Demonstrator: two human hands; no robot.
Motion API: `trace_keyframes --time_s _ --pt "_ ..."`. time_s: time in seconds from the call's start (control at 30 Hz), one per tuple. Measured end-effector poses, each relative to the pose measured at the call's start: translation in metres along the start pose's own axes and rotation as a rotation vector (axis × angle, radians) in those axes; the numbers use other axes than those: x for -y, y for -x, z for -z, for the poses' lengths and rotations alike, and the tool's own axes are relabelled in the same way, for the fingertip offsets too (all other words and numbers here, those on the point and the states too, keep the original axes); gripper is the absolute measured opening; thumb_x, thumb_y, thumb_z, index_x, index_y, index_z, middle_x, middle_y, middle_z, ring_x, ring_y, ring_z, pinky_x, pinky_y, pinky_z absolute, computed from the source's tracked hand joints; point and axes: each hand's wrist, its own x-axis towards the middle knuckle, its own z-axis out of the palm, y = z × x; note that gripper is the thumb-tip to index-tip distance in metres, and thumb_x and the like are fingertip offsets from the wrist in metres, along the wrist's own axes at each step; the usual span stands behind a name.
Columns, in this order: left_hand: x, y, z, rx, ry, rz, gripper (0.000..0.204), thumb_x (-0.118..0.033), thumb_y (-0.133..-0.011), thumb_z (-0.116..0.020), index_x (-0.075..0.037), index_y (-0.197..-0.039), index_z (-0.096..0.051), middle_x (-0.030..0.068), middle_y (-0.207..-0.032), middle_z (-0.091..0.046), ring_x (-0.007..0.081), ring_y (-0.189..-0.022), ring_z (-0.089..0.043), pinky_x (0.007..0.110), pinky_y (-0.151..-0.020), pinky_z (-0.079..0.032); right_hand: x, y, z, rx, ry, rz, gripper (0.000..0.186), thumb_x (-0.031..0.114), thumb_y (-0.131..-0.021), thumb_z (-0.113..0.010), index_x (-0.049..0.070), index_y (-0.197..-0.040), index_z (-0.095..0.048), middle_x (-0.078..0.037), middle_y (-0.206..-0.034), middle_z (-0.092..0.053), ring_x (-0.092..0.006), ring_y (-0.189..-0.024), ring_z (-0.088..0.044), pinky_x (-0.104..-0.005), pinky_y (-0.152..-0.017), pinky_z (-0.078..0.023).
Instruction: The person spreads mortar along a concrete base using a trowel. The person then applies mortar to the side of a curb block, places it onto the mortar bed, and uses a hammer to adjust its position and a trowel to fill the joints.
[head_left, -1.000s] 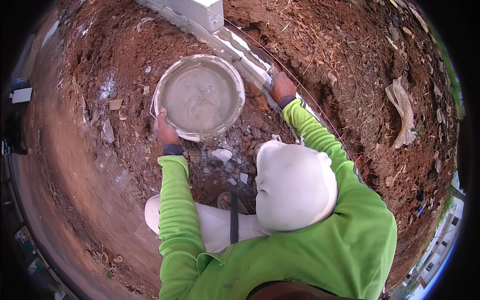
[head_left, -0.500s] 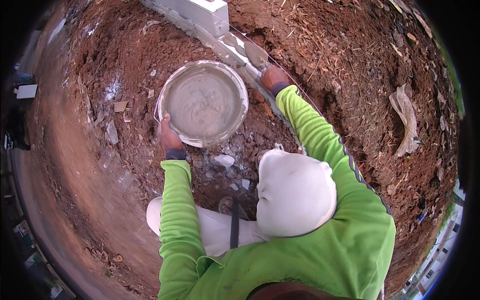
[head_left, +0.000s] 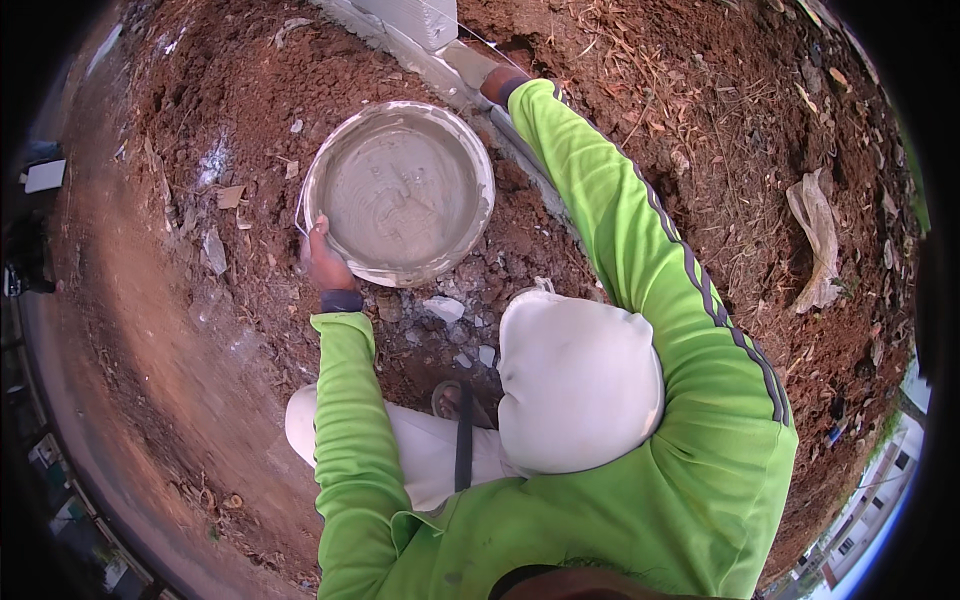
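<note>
My left hand (head_left: 326, 258) grips the near left rim of a round bucket (head_left: 484, 207), its thumb over the edge. Smooth grey wet mortar (head_left: 395, 195) fills much of the bucket. Up at the mortar-covered footing (head_left: 405, 60), my right hand (head_left: 497, 84) is closed on a trowel (head_left: 467, 63). The trowel's blade lies at the near end of a white block (head_left: 425, 22); its handle is hidden in my fist. A thin string (head_left: 490, 45) runs tight past the block and over my right wrist.
Reddish loose soil surrounds the footing, with dry leaves and twigs to the right. White broken chips (head_left: 445, 308) lie between the bucket and my knees. A crumpled pale sack (head_left: 818, 240) rests on the soil at far right.
My right hand has pushed the trowel forward and left along the footing, up to the block's end. My left hand still grips the bucket; the view has shifted slightly.
</note>
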Motion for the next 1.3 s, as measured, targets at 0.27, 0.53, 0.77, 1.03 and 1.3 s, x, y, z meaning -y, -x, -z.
trace_keyframes --time_s 0.27,0.53,0.77,1.03,1.3 --pt "-0.004 -0.003 -0.012 0.038 -0.049 -0.041 0.041 -0.023 -0.096 -0.061 0.01 -0.119 -0.067 0.0168 -0.12 -0.067 0.0243 -0.111 -0.061 0.036 -0.101 -0.045 -0.124 0.057 -0.053 0.229 0.394 0.158 0.038 0.025 -0.092 -0.051 0.001 -0.107 -0.075 -0.021 -0.107 -0.074 -0.0337 -0.102 -0.072 -0.0453 -0.091 -0.055" --pt "0.002 -0.004 0.01 0.04 -0.172 -0.1 0.046 -0.024 -0.094 -0.062 0.011 -0.124 -0.065 0.0177 -0.128 -0.065 0.0249 -0.117 -0.061 0.036 -0.105 -0.044 -0.097 0.163 -0.028 0.239 -0.12 -0.257 0.043 0.03 -0.097 -0.048 -0.005 -0.107 -0.071 -0.025 -0.095 -0.073 -0.0369 -0.087 -0.073 -0.0457 -0.082 -0.057" --pt "-0.009 0.0 -0.008 0.052 0.033 0.054 0.047 -0.026 -0.093 -0.066 0.01 -0.122 -0.066 0.0153 -0.122 -0.067 0.0239 -0.11 -0.063 0.035 -0.1 -0.048 -0.152 0.216 -0.038 0.101 -0.174 -0.282 0.051 0.038 -0.102 -0.045 -0.005 -0.123 -0.062 -0.034 -0.115 -0.066 -0.0467 -0.112 -0.063 -0.0503 -0.098 -0.048" --pt "-0.01 0.006 -0.014 -0.027 0.014 0.008 0.043 -0.027 -0.094 -0.064 0.01 -0.113 -0.071 0.0165 -0.113 -0.07 0.0222 -0.105 -0.062 0.034 -0.097 -0.046 -0.167 0.309 -0.05 0.048 -0.26 -0.383 0.055 0.044 -0.102 -0.044 0.001 -0.133 -0.06 -0.032 -0.127 -0.062 -0.047 -0.121 -0.059 -0.0491 -0.105 -0.044" --pt "-0.007 0.001 -0.01 0.038 0.124 0.096 0.049 -0.028 -0.094 -0.064 0.011 -0.123 -0.065 0.0169 -0.12 -0.067 0.0234 -0.107 -0.062 0.035 -0.099 -0.047 -0.143 0.301 -0.049 0.06 -0.296 -0.443 0.053 0.046 -0.105 -0.038 0.001 -0.126 -0.057 -0.034 -0.118 -0.064 -0.0508 -0.113 -0.061 -0.0541 -0.1 -0.046"
